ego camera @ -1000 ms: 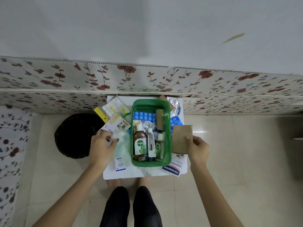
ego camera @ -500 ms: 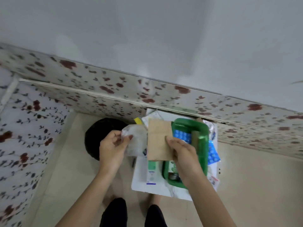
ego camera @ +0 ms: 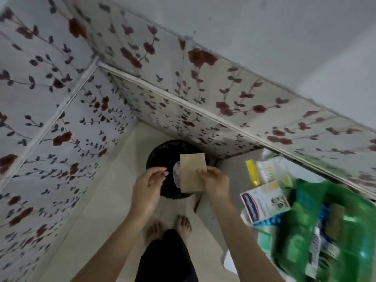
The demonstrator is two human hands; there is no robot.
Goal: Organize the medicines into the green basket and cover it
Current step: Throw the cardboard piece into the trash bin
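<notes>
Head view: right hand pinches a brown card above the black bin, likely trash; left hand hangs loose, holding nothing.

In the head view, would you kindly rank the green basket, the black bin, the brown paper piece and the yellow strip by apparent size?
1. green basket, blurred and nearest the camera
2. black bin
3. brown paper piece, held in the right hand
4. yellow strip

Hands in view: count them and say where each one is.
2. The left hand is open, fingers spread, over the black bin. The right hand pinches a brown paper packet above the same bin. None seem hidden.
</notes>
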